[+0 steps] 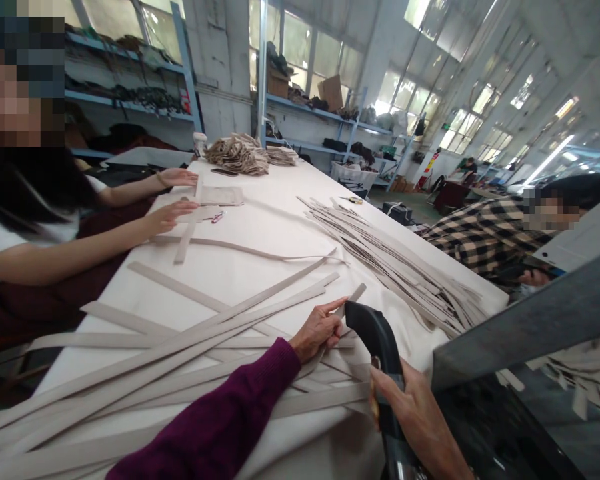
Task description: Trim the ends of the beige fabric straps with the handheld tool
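Under left fingers [336,306], a beige strip [359,292].

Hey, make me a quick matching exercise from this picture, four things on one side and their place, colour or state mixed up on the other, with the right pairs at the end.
Column one
1. Left hand
2. Right hand
3. Near sleeve
4. Fabric heap

Column two
A. At the far end of the white-covered table
B. Purple
C. Fingers on a pale strip
D. Wrapped around the black tool

Pairs: 1-C, 2-D, 3-B, 4-A.
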{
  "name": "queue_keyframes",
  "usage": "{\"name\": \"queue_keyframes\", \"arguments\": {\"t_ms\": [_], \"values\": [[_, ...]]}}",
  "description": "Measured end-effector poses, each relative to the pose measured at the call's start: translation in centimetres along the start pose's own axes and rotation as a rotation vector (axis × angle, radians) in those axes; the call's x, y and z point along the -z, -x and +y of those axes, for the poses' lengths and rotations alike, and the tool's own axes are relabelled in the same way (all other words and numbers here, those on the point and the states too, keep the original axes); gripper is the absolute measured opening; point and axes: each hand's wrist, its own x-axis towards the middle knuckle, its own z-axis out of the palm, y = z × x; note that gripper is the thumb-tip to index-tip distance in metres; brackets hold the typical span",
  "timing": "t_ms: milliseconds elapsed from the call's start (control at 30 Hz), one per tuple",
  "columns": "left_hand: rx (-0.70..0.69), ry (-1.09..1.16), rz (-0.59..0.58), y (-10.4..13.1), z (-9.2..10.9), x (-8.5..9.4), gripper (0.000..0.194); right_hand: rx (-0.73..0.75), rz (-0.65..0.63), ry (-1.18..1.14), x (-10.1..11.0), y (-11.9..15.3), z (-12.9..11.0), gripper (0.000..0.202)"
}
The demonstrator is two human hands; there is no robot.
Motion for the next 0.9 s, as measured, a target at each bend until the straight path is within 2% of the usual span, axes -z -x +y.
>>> {"name": "queue_keyframes", "arguments": {"t_ms": [233,467,667,900], "values": [[-0.003,-0.034,0.006,0.2,0.2,-0.3,0.070,0.032,0.068,-0.040,0.7,-2.8,-0.9,0.023],[0.002,-0.040,-0.013,0.2,0.3,-0.2,0.069,0.007,0.024,-0.057,1.3,-1.9,0.1,0.024],[0.003,-0.072,-0.010,0.2,0.2,-0.4,0.070,0.041,0.059,-0.052,2.3,-3.4,-0.4,0.024],[-0.036,-0.093,-0.004,0.0,0.0,-0.1,0.068,0.032,0.004,0.021,2.3,-2.1,-0.9,0.022]]}}
